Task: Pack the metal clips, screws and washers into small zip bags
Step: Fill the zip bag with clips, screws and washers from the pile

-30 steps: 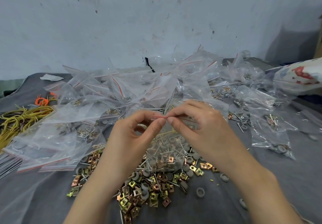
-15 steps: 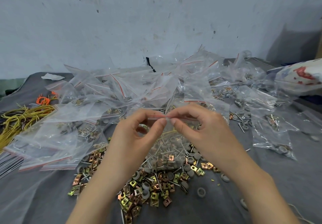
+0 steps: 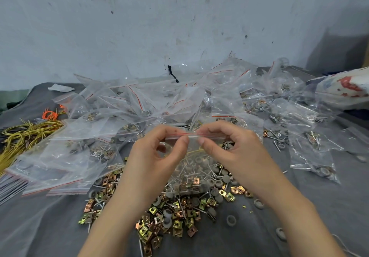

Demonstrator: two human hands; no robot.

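Both hands' fingertips [image 3: 184,140] pinch the red zip strip [image 3: 192,135] of the bag [image 3: 191,171], nearly meeting at its middle, likely to press it sealed. The left hand [image 3: 155,157] and right hand [image 3: 235,153] hang it upright over the clips [image 3: 179,214], so its contents sit low.

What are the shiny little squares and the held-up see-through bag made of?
The squares look like thin folded metal with a shiny gold or copper coating that glints. The bag looks like thin clear plastic: you can see right through it, it crinkles, and a red strip runs along its top.
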